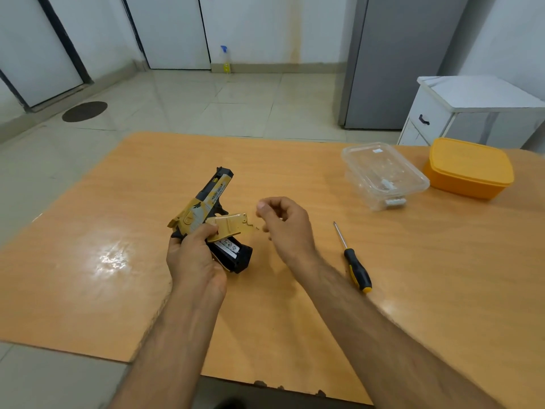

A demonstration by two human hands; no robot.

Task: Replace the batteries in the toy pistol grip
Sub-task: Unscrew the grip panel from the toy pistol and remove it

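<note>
My left hand (191,258) grips a gold-and-black toy pistol (206,202) just above the table, muzzle pointing away. The gold grip cover (231,227) is swung up and sticks out to the right, held under my left thumb. Below it the black grip (240,256) lies open, with a white-labelled battery (228,246) showing inside. My right hand (283,225) hovers just right of the cover with fingers curled and thumb and forefinger pinched; whether something small sits between them is too small to tell.
A black-and-yellow screwdriver (354,261) lies on the orange wooden table (118,290) to the right of my hands. A clear lidded plastic box (383,175) and a yellow lidded box (469,169) stand at the far right. A white cabinet (460,110) stands behind.
</note>
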